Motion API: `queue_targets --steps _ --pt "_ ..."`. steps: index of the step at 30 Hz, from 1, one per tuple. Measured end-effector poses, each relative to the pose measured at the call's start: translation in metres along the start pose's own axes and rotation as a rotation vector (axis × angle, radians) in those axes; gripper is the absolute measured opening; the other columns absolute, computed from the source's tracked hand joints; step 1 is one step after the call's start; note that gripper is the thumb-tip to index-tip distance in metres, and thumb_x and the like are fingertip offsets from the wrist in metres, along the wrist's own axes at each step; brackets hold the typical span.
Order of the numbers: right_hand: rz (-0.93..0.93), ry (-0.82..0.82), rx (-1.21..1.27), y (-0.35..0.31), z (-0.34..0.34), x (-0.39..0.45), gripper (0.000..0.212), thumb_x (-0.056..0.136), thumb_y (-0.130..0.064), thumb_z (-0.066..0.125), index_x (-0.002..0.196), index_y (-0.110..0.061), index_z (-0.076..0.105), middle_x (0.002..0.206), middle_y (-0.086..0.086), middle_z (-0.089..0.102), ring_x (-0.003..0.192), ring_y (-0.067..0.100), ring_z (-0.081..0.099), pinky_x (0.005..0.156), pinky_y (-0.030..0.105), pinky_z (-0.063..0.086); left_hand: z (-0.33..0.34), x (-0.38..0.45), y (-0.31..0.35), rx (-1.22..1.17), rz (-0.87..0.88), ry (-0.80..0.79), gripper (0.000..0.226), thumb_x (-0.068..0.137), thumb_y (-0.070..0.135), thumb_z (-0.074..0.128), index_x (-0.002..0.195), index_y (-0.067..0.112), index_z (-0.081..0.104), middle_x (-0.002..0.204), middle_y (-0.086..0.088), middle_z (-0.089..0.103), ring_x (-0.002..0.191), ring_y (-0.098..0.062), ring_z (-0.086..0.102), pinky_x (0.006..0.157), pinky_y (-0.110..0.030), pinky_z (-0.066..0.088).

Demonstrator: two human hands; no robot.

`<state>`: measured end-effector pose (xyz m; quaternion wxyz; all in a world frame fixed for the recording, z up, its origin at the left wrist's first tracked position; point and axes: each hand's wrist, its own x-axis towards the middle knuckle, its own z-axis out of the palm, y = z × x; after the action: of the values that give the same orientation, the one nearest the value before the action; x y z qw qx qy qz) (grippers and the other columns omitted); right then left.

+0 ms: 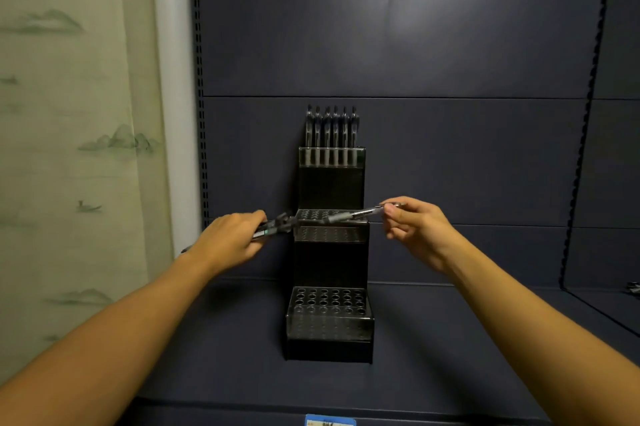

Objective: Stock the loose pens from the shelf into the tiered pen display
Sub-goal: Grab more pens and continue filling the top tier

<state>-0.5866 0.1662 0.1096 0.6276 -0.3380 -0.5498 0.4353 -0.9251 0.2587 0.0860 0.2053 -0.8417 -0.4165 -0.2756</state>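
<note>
Three-tier black pen display [329, 321] stands mid-shelf against the dark back panel [450, 45], set back from the shelf [450, 356] front edge; top tier carries a row of six upright pens [330, 135], middle and bottom tiers show open holes. Left hand [228, 240] curls round a bunch of pens [277, 226], tips pointing right toward the middle tier's left edge. Right hand [414, 226] pinches a single pen [356, 215] between thumb and fingers, held slanted above the middle tier's holes.
</note>
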Motion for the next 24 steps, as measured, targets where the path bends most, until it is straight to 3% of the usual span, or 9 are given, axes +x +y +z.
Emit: queue_targets --steps 5,8,10,12,15,24 --pt "0.044 -0.021 0.120 -0.012 0.013 0.012 0.027 0.076 -0.009 0.072 0.102 -0.001 0.070 0.082 0.007 0.070 0.069 0.014 0.068 0.063 0.025 0.056 -0.001 0.021 0.000 -0.293 -0.195 0.226 0.026 0.093 0.034 0.071 0.088 0.013 0.058 0.065 -0.001 0.059 0.057 -0.026 0.055 0.054 -0.038 0.042" --pt "0.024 -0.021 0.071 -0.018 0.014 0.024 0.021 0.090 -0.001 0.064 0.110 0.002 0.071 0.085 0.008 0.073 0.069 0.013 0.069 0.067 0.027 0.058 -0.007 0.038 0.005 -0.491 -0.335 0.347 0.026 0.094 0.032 0.070 0.085 0.010 0.061 0.060 -0.002 0.052 0.054 -0.019 0.048 0.054 -0.035 0.036" --pt "-0.008 -0.011 0.031 -0.023 0.016 0.032 0.023 0.095 0.001 0.058 0.114 0.003 0.070 0.085 0.007 0.073 0.068 0.011 0.068 0.069 0.027 0.058 -0.011 0.049 0.008 -0.577 -0.399 0.370 0.027 0.095 0.035 0.069 0.089 0.009 0.065 0.067 -0.008 0.058 0.059 -0.020 0.051 0.057 -0.036 0.040" --pt "-0.040 0.006 -0.003 -0.027 0.019 0.041 0.024 0.097 0.001 0.056 0.117 0.003 0.069 0.084 0.005 0.072 0.068 0.010 0.068 0.071 0.028 0.058 -0.014 0.059 0.008 -0.649 -0.421 0.366 0.025 0.095 0.038 0.068 0.092 0.013 0.067 0.072 -0.008 0.062 0.062 -0.020 0.055 0.060 -0.035 0.044" --pt "-0.111 0.037 -0.078 -0.033 0.025 0.053 0.023 0.098 0.001 0.058 0.118 0.002 0.069 0.088 0.006 0.072 0.078 0.014 0.071 0.074 0.028 0.058 -0.015 0.072 0.002 -0.744 -0.436 0.388 0.023 0.095 0.038 0.068 0.078 0.024 0.060 0.063 0.000 0.059 0.054 -0.016 0.057 0.057 -0.028 0.045" --pt "-0.343 0.197 -0.248 -0.042 0.063 0.091 0.020 0.095 0.005 0.062 0.114 0.002 0.068 0.086 0.006 0.073 0.078 0.017 0.069 0.076 0.031 0.061 -0.013 0.105 -0.014 -0.908 -0.424 0.476 0.028 0.096 0.044 0.065 0.076 0.025 0.058 0.057 -0.006 0.061 0.048 -0.012 0.056 0.058 -0.031 0.047"
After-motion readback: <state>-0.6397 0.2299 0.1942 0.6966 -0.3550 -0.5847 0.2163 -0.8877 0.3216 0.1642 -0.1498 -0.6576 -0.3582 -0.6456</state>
